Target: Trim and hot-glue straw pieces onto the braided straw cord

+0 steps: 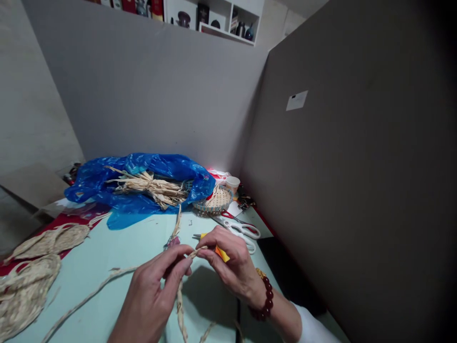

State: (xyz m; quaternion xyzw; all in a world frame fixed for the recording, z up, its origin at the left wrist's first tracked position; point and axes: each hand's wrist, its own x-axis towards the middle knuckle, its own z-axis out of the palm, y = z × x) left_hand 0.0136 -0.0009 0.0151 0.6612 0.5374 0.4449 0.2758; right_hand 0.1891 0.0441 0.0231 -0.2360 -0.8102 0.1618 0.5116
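Observation:
Between my two hands runs a twisted cord of pale dried plant fibre (193,254). My left hand (157,286) pinches it between thumb and fingertips. Close by on the right, my right hand (228,259) pinches the same cord, with a dark red bead bracelet (264,297) on its wrist. Lengths of cord (180,309) hang or lie below the hands, and another strand (89,297) trails to the lower left. Partly hidden behind my right hand is a tool with yellow-orange handles (222,253) and dark tips.
A blue plastic bag (132,164) with a bundle of dried fibre strips (153,186) lies at the back. Beside it are a shallow woven basket (216,200), a paper cup (233,183) and white-handled scissors (246,230). Woven fibre pieces (30,295) lie left. Grey panels (171,90) enclose the table.

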